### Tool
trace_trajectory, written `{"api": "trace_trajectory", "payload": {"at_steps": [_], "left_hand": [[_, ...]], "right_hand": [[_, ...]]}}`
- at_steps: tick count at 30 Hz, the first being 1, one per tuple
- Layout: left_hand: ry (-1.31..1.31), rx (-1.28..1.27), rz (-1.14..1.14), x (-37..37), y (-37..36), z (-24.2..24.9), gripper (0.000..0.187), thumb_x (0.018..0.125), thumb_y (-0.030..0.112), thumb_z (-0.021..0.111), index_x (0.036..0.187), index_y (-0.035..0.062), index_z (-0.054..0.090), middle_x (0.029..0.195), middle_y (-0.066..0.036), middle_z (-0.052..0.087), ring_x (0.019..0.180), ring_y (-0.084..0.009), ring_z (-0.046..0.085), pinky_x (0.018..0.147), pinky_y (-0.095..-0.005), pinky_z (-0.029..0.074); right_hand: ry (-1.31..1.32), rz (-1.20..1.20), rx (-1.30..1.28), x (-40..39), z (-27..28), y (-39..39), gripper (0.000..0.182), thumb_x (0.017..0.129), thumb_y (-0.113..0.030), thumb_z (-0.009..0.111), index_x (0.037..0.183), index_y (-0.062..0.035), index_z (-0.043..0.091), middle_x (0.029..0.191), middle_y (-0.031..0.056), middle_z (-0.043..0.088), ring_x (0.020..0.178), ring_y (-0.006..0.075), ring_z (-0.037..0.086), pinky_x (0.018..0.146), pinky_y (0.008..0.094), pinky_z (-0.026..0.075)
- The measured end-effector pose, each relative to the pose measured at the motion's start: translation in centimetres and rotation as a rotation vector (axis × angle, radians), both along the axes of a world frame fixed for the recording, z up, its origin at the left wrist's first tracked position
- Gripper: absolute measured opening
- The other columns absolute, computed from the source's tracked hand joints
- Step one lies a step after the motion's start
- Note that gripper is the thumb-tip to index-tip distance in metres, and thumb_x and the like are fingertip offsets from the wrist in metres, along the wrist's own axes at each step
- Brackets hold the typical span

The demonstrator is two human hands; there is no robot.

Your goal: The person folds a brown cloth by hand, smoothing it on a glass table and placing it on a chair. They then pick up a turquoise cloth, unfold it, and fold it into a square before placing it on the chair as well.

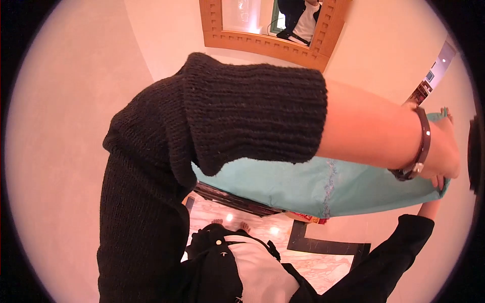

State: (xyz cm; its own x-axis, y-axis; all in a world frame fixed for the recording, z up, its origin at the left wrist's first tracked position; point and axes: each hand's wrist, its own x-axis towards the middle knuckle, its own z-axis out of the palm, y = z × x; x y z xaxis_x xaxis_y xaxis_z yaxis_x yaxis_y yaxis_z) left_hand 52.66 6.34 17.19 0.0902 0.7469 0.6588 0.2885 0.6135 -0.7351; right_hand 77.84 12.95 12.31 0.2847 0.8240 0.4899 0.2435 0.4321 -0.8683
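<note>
My left arm, in a black ribbed knit sleeve, reaches across the view to the right. A dark strap with a metal fastening is round its wrist. My left hand (445, 149) is closed on the edge of a teal cloth (283, 184) at the far right. The cloth hangs stretched out beneath the forearm, with an embroidered band (329, 189) running across it. From below, my right hand (432, 206) comes up to the same gathered edge and appears closed on it; its fingers are mostly hidden by the cloth and my left hand.
A wooden-framed mirror (262, 43) hangs on the wall ahead, reflecting part of a person. Below the cloth are a dark slatted piece of furniture (237, 202) and a red and yellow packet (307, 218). The marble floor (318, 265) has a dark border, and my bare feet (244, 227) stand on it.
</note>
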Motion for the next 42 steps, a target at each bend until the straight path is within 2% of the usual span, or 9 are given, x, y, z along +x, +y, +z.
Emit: {"api": "trace_trajectory", "payload": {"at_steps": [6,9,12,15,22,24,27,36,42], "left_hand": [[0.205,-0.129,0.012,-1.1,-4.6,-0.1,0.071,0.097,0.035,0.042,0.154,0.0079,0.011,0.160,-0.010,0.017,0.147,-0.0213,0.016,0.120,-0.0363,0.015],[0.137,-0.207,-0.250,-1.4,-4.7,0.5,0.059,0.094,0.032,0.046,0.142,0.0064,0.023,0.145,-0.010,0.028,0.131,-0.0197,0.025,0.108,-0.0348,0.022],[-0.668,-1.021,-1.174,-6.0,-3.3,4.2,0.047,0.091,0.028,0.049,0.130,0.0049,0.034,0.130,-0.010,0.038,0.115,-0.0182,0.034,0.097,-0.0333,0.029],[-1.096,-1.387,-1.441,-12.4,-2.6,5.6,0.036,0.089,0.024,0.052,0.118,0.0034,0.046,0.114,-0.010,0.048,0.099,-0.0166,0.043,0.086,-0.0318,0.036],[-1.624,-1.473,-1.330,-24.7,-3.9,5.2,0.021,0.082,0.016,0.060,0.089,0.0000,0.073,0.079,-0.010,0.072,0.061,-0.0129,0.064,0.060,-0.0282,0.052],[-1.854,-1.384,-1.297,-28.4,-4.4,4.1,0.018,0.074,0.015,0.068,0.061,0.0013,0.066,0.055,-0.003,0.064,0.051,-0.0130,0.061,0.053,-0.0261,0.049],[-1.870,-1.393,-1.241,-33.4,-4.5,3.1,0.021,0.076,0.018,0.070,0.073,-0.0002,0.060,0.060,-0.005,0.054,0.054,-0.0126,0.052,0.051,-0.0303,0.040],[-1.656,-1.182,-0.974,-51.9,-6.5,-1.7,0.023,0.079,0.019,0.071,0.079,0.0003,0.058,0.073,-0.006,0.058,0.069,-0.0168,0.056,0.066,-0.0305,0.047],[-1.732,-0.775,-0.776,-68.5,-7.4,-20.3,0.023,0.076,0.017,0.068,0.086,0.0016,0.055,0.086,-0.014,0.059,0.080,-0.0287,0.059,0.075,-0.0371,0.048]], "right_hand": [[0.000,-0.135,-0.049,2.4,-2.3,-3.6,0.021,0.098,-0.021,0.053,0.110,-0.0055,0.060,0.093,0.0014,0.060,0.086,0.0121,0.058,0.082,0.0271,0.047],[-0.018,-0.157,-0.044,1.3,-2.5,-4.1,0.021,0.099,-0.021,0.052,0.110,-0.0055,0.060,0.093,0.0009,0.060,0.085,0.0114,0.057,0.081,0.0261,0.046],[-0.042,-0.148,-0.020,-1.3,-1.2,-2.5,0.021,0.099,-0.022,0.052,0.110,-0.0055,0.060,0.094,0.0005,0.059,0.085,0.0106,0.057,0.080,0.0250,0.046],[-0.077,-0.095,0.017,-5.9,1.0,0.5,0.021,0.099,-0.022,0.052,0.110,-0.0056,0.060,0.094,0.0001,0.059,0.084,0.0098,0.056,0.080,0.0240,0.045],[-0.162,0.139,0.101,-19.5,3.7,8.0,0.022,0.100,-0.022,0.051,0.110,-0.0056,0.060,0.095,-0.0010,0.059,0.083,0.0080,0.055,0.077,0.0216,0.044],[-0.183,0.250,0.174,-24.0,2.8,10.0,0.018,0.100,-0.021,0.050,0.105,-0.0063,0.059,0.091,-0.0025,0.055,0.080,0.0067,0.050,0.073,0.0210,0.041],[-0.221,0.411,0.275,-32.0,1.3,12.2,0.016,0.100,-0.018,0.047,0.092,-0.0078,0.057,0.084,-0.0052,0.048,0.073,0.0044,0.040,0.064,0.0204,0.035],[-0.214,0.637,0.477,-55.0,-3.0,13.3,0.014,0.094,-0.007,0.049,0.086,-0.0052,0.060,0.077,-0.0052,0.052,0.064,0.0017,0.040,0.056,0.0182,0.031],[-0.504,0.850,0.151,-70.3,-13.4,14.5,0.016,0.088,-0.016,0.052,0.093,-0.0073,0.064,0.084,0.0117,0.062,0.075,0.0209,0.058,0.071,0.0333,0.048]]}}
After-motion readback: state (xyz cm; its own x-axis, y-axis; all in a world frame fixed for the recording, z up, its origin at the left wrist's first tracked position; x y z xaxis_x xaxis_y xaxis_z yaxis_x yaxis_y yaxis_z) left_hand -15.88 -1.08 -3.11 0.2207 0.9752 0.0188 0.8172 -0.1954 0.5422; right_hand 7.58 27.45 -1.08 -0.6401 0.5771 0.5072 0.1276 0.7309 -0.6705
